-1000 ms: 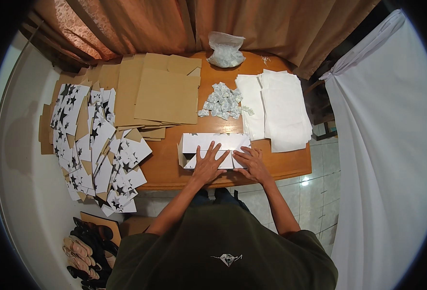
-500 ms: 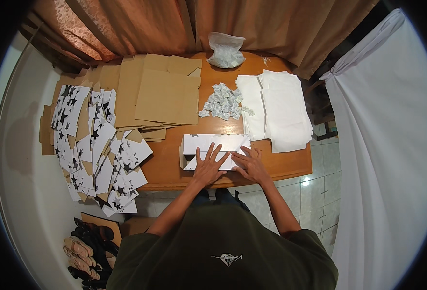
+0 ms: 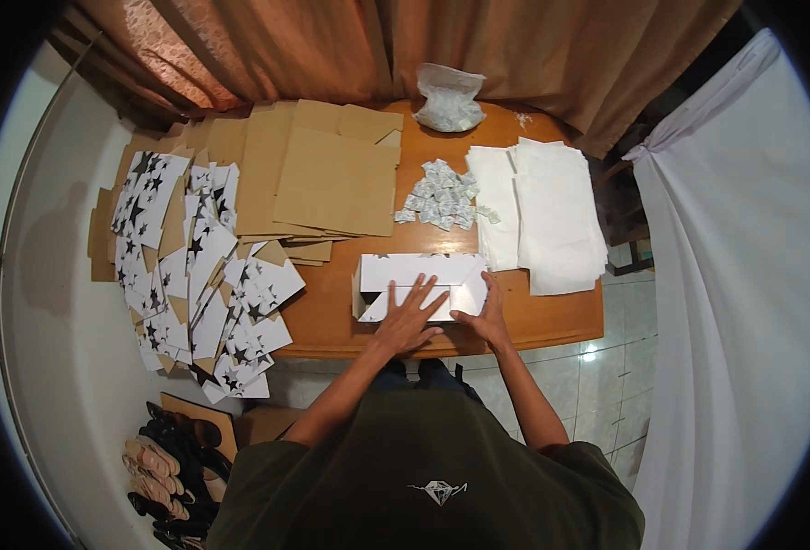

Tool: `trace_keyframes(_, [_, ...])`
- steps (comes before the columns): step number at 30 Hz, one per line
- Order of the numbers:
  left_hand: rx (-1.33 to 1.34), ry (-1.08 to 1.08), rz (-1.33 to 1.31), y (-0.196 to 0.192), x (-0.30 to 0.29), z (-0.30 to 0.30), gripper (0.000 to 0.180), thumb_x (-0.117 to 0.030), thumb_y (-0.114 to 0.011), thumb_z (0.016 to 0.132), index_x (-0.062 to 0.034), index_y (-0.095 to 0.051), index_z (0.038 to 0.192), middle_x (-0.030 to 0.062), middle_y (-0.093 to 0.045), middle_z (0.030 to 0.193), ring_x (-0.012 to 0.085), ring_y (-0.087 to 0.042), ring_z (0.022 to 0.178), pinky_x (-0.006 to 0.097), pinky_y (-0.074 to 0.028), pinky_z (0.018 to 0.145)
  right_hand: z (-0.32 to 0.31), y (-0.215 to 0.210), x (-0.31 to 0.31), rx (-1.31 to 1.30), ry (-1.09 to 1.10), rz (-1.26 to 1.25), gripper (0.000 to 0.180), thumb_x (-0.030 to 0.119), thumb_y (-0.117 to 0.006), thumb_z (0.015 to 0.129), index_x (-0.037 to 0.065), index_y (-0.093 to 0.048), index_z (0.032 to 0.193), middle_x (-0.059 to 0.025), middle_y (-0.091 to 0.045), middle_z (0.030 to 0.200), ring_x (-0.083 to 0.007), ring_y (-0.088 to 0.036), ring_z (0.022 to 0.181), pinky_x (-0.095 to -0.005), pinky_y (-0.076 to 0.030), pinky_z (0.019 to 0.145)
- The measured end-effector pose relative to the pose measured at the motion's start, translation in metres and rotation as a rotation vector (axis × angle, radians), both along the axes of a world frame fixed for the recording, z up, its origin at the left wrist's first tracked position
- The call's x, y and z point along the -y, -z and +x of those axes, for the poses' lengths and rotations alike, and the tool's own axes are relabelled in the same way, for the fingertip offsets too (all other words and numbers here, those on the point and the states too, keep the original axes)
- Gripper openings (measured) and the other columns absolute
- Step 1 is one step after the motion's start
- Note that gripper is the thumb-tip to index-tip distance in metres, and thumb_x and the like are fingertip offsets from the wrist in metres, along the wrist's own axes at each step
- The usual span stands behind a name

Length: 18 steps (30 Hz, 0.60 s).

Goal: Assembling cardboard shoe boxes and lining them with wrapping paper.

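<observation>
A long white cardboard box (image 3: pixel 405 269) with a few dark star marks lies at the near middle of the table, its left end standing ajar. My left hand (image 3: pixel 409 319) rests palm down on its top panels, fingers spread. At the box's right end is my right hand (image 3: pixel 487 319), thumb apart from the fingers, thumb on the near side and fingertips along the end edge. Just beyond the box is a pile of small white printed packets (image 3: pixel 442 194).
Flat white box blanks with black stars (image 3: pixel 208 257) overlap at the left beside stacked brown cardboard (image 3: pixel 336 183). White paper sheets (image 3: pixel 561 215) lie right of the packets. A clear plastic bag (image 3: pixel 449 101) stands at the back. Shoes (image 3: pixel 158 472) sit on the floor at lower left.
My right hand has shifted from lying on the top panels to the box's right end, its fingers along the edge. My left hand stays spread on top. The whole view has shifted slightly.
</observation>
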<state>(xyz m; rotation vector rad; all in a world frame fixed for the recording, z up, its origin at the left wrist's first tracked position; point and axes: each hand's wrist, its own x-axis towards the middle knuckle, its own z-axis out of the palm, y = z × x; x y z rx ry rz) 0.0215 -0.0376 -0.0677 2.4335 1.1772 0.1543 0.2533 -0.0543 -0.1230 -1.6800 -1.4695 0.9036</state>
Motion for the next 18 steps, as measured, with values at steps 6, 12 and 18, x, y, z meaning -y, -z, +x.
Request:
trace_keyframes(6, [0.507, -0.112, 0.050, -0.068, 0.020, -0.028, 0.030, -0.028, -0.066, 0.097, -0.0042, -0.070, 0.114, 0.0171, -0.068, 0.118, 0.0355, -0.064, 0.112, 0.044, -0.051, 0.093, 0.003, 0.000, 0.003, 0.063, -0.034, -0.025, 0.117, 0.036, -0.094, 0.064, 0.001, -0.026, 0.153, -0.0268, -0.036, 0.147, -0.0432, -0.035, 0.137, -0.0505, -0.031, 0.115])
trace_keyframes(12, [0.869, -0.858, 0.141, -0.023, 0.009, -0.107, 0.021, -0.016, -0.057, 0.101, -0.0001, -0.067, 0.112, 0.0191, -0.065, 0.111, 0.0336, -0.064, 0.104, 0.040, -0.051, 0.089, 0.000, -0.003, 0.001, 0.102, -0.055, -0.007, 0.116, 0.037, -0.093, 0.066, -0.002, -0.025, 0.152, -0.0275, -0.036, 0.148, -0.0435, -0.035, 0.137, -0.0501, -0.031, 0.116])
trace_keyframes(18, [0.565, -0.593, -0.052, 0.000, -0.002, -0.108, 0.040, -0.027, -0.065, 0.098, -0.0086, -0.061, 0.133, 0.0274, -0.048, 0.142, 0.0416, -0.049, 0.133, 0.044, -0.044, 0.106, 0.001, -0.004, 0.000, 0.132, -0.057, -0.017, 0.116, 0.038, -0.093, 0.066, -0.002, -0.025, 0.152, -0.0287, -0.035, 0.148, -0.0444, -0.035, 0.137, -0.0497, -0.031, 0.116])
